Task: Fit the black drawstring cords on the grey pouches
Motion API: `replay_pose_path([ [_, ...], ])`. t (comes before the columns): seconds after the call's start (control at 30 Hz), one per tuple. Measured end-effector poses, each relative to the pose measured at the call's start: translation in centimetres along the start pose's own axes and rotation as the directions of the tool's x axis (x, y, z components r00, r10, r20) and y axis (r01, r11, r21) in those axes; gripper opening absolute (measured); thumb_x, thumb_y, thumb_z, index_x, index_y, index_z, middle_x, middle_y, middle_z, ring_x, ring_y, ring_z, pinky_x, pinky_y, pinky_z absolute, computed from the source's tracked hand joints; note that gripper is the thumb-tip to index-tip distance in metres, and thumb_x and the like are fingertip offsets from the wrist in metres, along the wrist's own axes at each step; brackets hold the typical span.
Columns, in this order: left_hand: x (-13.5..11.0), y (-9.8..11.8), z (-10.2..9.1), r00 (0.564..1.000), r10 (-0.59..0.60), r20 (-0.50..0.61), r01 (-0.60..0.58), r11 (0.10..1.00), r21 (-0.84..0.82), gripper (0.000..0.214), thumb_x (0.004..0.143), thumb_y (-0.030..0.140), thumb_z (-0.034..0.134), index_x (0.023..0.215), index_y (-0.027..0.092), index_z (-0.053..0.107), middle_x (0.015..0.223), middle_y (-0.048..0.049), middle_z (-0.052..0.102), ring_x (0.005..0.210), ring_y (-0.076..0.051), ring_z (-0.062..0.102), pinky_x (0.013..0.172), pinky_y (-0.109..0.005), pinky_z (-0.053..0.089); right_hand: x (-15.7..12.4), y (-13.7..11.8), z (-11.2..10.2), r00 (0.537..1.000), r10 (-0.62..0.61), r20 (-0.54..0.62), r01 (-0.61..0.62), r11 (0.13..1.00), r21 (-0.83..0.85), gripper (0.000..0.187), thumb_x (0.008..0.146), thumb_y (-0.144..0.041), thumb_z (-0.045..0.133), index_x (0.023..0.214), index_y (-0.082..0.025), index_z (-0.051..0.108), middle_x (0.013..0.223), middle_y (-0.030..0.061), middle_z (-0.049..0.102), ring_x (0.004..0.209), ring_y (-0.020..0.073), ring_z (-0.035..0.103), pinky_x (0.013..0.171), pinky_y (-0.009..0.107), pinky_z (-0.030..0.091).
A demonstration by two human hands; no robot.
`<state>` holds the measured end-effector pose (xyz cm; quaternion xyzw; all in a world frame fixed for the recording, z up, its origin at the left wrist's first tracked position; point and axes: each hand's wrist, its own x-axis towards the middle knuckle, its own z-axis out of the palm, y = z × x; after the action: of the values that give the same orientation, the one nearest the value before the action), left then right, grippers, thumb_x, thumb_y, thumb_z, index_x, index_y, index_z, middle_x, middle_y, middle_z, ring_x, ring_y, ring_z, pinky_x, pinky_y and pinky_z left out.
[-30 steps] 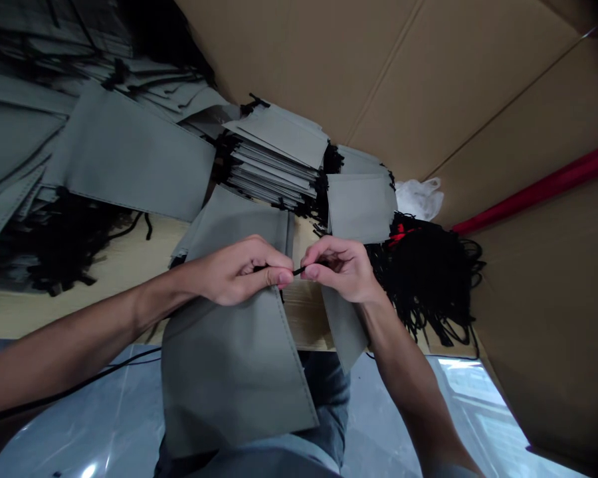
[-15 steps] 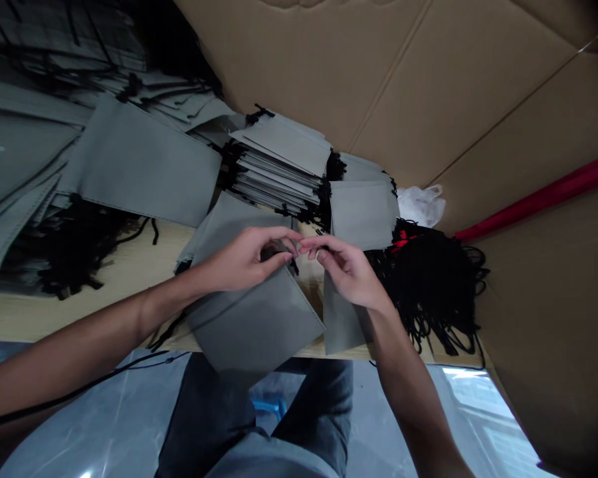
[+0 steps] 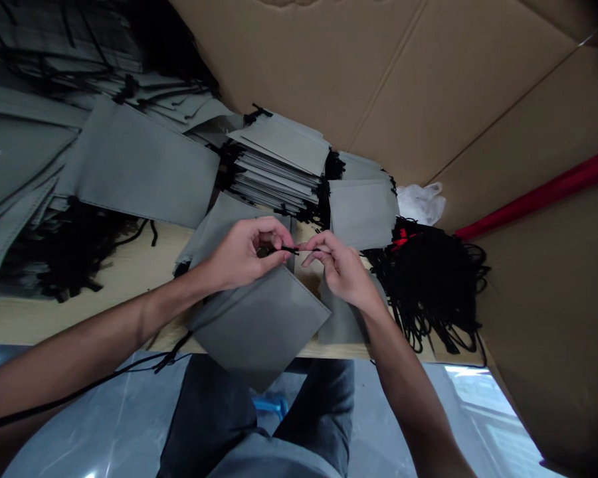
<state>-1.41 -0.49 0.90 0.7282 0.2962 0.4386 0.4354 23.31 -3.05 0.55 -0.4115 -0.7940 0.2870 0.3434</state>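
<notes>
Close together over the front of the table, both hands pinch a short stretch of black cord (image 3: pixel 290 250). My left hand (image 3: pixel 246 255) is closed on it with thumb and forefinger. From the other side, my right hand (image 3: pixel 343 269) grips the cord's end between its fingertips. Beneath my left hand a flat grey drawstring pouch (image 3: pixel 264 322) lies tilted, one corner hanging past the table edge. Another grey piece (image 3: pixel 341 318) is partly covered by my right hand and wrist.
Stacked grey pouches (image 3: pixel 279 179) with black cord ends stand behind the hands. More pouches (image 3: pixel 144 159) spread to the left. On the right are a heap of black cords (image 3: pixel 433 285), a white plastic bag (image 3: pixel 421 202) and a red strip (image 3: pixel 538 192) along cardboard walls (image 3: pixel 359 60).
The hands have drawn slightly apart, and black cord now shows between their fingertips. The tilted pouch has shifted a little to the right.
</notes>
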Motion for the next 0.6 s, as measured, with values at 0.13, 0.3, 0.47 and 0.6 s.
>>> replay_pose_path([
  [0.13, 0.0, -0.2, 0.3, 0.998, -0.049, -0.026, 0.046, 0.995, -0.091, 0.018, 0.087, 0.022, 0.081, 0.099, 0.016, 0.069, 0.093, -0.0028, 0.069, 0.078, -0.014, 0.073, 0.07, -0.024, 0.056, 0.0, 0.1, 0.3, 1.0, 0.019, -0.011, -0.019, 1.0, -0.008, 0.024, 0.11, -0.016, 0.041, 0.123, -0.026, 0.058, 0.116, 0.005, 0.076, 0.074, 0.0135, 0.07, 0.075, 0.032, 0.057],
  [0.3, 0.0, 0.0, 0.4, 0.996, -0.088, -0.004, 0.087, 0.983, -0.162, 0.025, 0.091, 0.027, 0.08, 0.111, 0.013, 0.073, 0.104, -0.0067, 0.075, 0.082, -0.017, 0.081, 0.075, -0.025, 0.063, 0.0, -0.1, 1.1, 0.998, 0.044, -0.038, -0.043, 0.998, 0.039, 0.035, 0.1, -0.025, 0.07, 0.134, -0.028, 0.061, 0.122, 0.0071, 0.075, 0.097, 0.0199, 0.073, 0.075, 0.031, 0.058],
  [0.47, 0.1, 0.1, 0.5, 0.991, -0.132, 0.023, 0.134, 0.973, -0.185, 0.023, 0.096, 0.032, 0.078, 0.107, 0.013, 0.073, 0.085, -0.0054, 0.08, 0.083, -0.018, 0.081, 0.08, -0.027, 0.065, 0.1, -0.2, 1.7, 0.987, -0.002, -0.159, 0.005, 1.0, 0.02, 0.015, 0.098, -0.033, 0.077, 0.111, -0.024, 0.074, 0.101, 0.0038, 0.079, 0.086, 0.0173, 0.073, 0.068, 0.028, 0.054],
  [0.6, 0.0, 0.1, 0.7, 0.995, -0.103, 0.006, 0.103, 0.985, -0.138, 0.025, 0.095, 0.037, 0.08, 0.102, 0.014, 0.075, 0.082, -0.005, 0.08, 0.078, -0.018, 0.079, 0.074, -0.025, 0.064, 0.1, -0.5, 1.8, 0.98, -0.023, -0.196, 0.02, 1.0, -0.016, 0.013, 0.1, -0.035, 0.075, 0.105, -0.024, 0.076, 0.092, 0.0026, 0.078, 0.08, 0.0164, 0.07, 0.064, 0.029, 0.049],
])
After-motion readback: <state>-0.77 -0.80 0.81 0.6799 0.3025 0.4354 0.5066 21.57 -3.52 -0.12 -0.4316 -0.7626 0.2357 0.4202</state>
